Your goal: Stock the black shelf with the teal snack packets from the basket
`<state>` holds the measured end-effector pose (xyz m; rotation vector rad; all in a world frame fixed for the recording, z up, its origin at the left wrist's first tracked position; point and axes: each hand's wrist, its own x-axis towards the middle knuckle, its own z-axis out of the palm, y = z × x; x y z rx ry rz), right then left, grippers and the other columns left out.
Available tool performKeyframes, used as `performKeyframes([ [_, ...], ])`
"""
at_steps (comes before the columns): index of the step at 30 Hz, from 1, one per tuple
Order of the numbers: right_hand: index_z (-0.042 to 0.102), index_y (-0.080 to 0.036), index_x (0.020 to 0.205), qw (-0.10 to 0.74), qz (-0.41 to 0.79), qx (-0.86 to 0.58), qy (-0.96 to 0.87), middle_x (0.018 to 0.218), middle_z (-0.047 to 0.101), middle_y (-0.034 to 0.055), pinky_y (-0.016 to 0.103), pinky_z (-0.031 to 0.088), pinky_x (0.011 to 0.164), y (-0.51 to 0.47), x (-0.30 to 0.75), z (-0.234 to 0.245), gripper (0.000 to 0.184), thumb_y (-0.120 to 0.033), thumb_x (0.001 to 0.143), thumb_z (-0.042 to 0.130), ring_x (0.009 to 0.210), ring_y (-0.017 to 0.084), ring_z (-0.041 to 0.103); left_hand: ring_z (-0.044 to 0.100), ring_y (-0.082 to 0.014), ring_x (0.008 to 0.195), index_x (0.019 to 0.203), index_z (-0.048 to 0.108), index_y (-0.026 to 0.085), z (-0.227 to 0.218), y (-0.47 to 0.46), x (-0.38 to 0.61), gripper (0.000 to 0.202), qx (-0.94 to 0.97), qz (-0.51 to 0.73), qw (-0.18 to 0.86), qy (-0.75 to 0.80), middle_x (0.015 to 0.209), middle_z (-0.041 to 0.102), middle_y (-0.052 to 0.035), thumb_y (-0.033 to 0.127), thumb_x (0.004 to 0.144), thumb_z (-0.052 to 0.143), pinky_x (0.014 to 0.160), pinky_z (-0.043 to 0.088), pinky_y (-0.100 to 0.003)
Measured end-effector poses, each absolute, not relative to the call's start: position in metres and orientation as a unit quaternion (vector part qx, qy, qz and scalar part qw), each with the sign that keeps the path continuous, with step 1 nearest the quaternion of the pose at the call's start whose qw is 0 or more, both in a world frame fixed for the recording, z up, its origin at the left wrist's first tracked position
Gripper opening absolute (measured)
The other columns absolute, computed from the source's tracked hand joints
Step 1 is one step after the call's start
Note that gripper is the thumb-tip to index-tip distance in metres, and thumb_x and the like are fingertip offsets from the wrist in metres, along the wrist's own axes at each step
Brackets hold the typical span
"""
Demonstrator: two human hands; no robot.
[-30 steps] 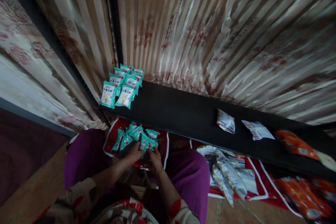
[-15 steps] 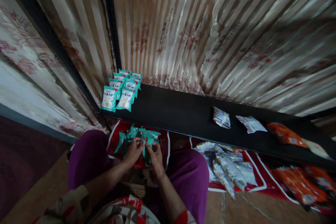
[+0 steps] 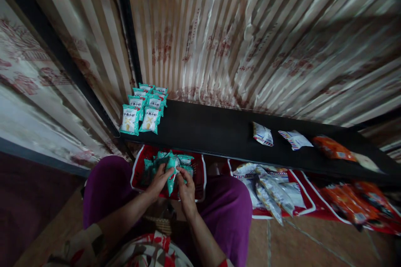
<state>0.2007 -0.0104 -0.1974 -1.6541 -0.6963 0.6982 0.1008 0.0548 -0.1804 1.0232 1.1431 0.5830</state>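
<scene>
Between my knees, a teal snack bag point(image 3: 171, 182) is gripped from both sides over a red basket point(image 3: 200, 175). My left hand point(image 3: 158, 180) pinches its left side, and my right hand point(image 3: 186, 183) has its fingers closed on the right side. The bag stands tilted, its narrow side toward me. More teal snack bags point(image 3: 150, 167) lie in the basket beneath, partly covered by my hands. On the shelf's left end, several matching teal-and-white bags point(image 3: 130, 119) stand upright in two columns.
The long black shelf point(image 3: 206, 129) runs across in front of me. White striped bags point(image 3: 296, 139) and an orange bag point(image 3: 333, 148) lie toward its right. Below are red baskets with silvery-white bags point(image 3: 275, 194) and orange bags point(image 3: 351, 202). A dark post point(image 3: 128, 25) and striped curtain stand behind.
The teal bag has come up out of the pile and turned between my hands. My view has shifted slightly; the bags on the shelf stay put.
</scene>
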Motion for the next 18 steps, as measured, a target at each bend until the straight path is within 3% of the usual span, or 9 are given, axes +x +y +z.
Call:
performKeyframes([
  [9, 0.071, -0.026, 0.092, 0.576, 0.265, -0.682, -0.365, 0.093, 0.058, 0.0052, 0.035, 0.046, 0.087, -0.016, 0.172, -0.184, 0.023, -0.027, 0.078, 0.053, 0.093, 0.020, 0.056, 0.063, -0.0216, 0.102, 0.106, 0.060, 0.019, -0.159, 0.052, 0.091, 0.047, 0.423, 0.293, 0.694, 0.504, 0.105, 0.069, -0.0061, 0.050, 0.071, 0.063, 0.087, 0.047, -0.028],
  [18, 0.068, -0.023, 0.088, 0.568, 0.272, -0.673, -0.388, 0.092, 0.065, 0.0048, 0.037, 0.045, 0.087, -0.029, 0.178, -0.170, 0.018, -0.029, 0.082, 0.052, 0.091, 0.020, 0.058, 0.068, -0.0231, 0.085, 0.106, 0.062, 0.015, -0.161, 0.051, 0.090, 0.054, 0.367, 0.286, 0.723, 0.510, 0.092, 0.072, -0.0082, 0.055, 0.071, 0.063, 0.073, 0.052, -0.030],
])
